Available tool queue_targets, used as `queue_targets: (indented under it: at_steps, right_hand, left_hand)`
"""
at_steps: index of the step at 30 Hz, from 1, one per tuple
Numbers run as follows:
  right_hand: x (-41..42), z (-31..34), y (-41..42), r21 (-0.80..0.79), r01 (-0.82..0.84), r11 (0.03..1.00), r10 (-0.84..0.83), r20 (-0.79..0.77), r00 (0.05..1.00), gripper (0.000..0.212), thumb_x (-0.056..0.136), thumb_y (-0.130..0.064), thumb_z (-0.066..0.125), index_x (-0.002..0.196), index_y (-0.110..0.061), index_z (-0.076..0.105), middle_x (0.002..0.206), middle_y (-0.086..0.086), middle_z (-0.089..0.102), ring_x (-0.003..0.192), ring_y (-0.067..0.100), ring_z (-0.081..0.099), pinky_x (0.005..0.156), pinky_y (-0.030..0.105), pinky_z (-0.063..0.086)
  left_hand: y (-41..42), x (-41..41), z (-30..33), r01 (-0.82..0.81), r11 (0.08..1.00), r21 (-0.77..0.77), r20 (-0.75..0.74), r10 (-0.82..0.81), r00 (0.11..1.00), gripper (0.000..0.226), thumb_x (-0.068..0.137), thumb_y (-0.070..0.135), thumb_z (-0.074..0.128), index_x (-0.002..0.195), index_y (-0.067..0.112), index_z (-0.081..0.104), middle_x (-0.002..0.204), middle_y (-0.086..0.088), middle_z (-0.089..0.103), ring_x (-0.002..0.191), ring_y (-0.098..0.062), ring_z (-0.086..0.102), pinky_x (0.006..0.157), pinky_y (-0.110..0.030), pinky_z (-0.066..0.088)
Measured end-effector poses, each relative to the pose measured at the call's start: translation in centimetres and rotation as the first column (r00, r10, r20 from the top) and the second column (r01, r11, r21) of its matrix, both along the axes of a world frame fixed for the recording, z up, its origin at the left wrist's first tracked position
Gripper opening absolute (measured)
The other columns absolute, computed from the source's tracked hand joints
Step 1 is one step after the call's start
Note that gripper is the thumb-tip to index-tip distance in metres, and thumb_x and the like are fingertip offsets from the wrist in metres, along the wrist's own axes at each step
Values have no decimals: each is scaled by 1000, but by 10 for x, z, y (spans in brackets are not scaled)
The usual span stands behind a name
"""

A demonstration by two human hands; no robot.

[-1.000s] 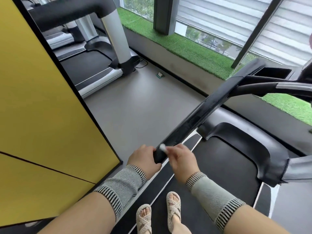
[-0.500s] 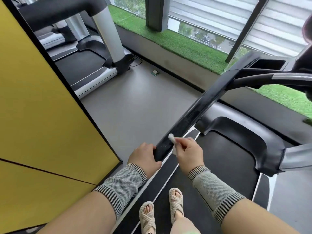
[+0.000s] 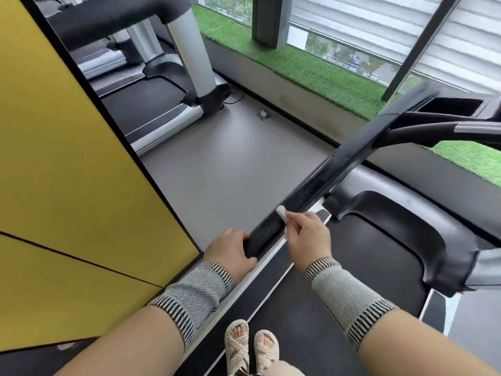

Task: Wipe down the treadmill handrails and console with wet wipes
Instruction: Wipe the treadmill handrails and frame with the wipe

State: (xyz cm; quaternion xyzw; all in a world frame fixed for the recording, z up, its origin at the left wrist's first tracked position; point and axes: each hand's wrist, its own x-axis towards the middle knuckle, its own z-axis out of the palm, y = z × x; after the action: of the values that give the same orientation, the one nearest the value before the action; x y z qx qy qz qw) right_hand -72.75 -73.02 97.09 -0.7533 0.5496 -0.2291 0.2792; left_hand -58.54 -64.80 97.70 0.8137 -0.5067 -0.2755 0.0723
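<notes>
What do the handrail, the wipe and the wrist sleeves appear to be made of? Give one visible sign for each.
Handrail: probably black plastic or rubber, with a dull sheen and fine texture.
Wipe: soft white fabric or paper, crumpled in the right hand.
Wrist sleeves: knitted elastic cloth, showing mesh weave and ribbed striped cuffs.

Bright, even daylight; wide-angle view, a little soft.

Light enters through the window [image 3: 339, 54] at the top right, past pale blinds [image 3: 379, 25], and leaves a dull sheen on the grey floor [image 3: 230, 169] with weak shadows. Straight lines bow toward the edges; the handrail [image 3: 320, 183] top end is blurred.
</notes>
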Motion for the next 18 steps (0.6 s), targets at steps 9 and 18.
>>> queue_targets:
  at_steps: [9,18]
  right_hand:
    - [7,-4,32,87,-245,966,246,-8,969,25,94,-18,54,115,-17,68,90,-8,51,77,6,49,73,11,35]
    - [21,11,30,181,-377,908,413,-240,879,29,96,-21,51,125,-20,56,97,-6,38,79,12,44,76,16,31]
  left_hand:
    - [13,-6,4,-159,987,14,-22,159,987,44,76,42,69,116,27,59,113,5,56,100,-13,58,88,-28,48]
    - [21,-6,7,-170,984,50,-18,171,985,47,78,42,69,121,27,56,115,5,53,99,-14,58,86,-27,48]
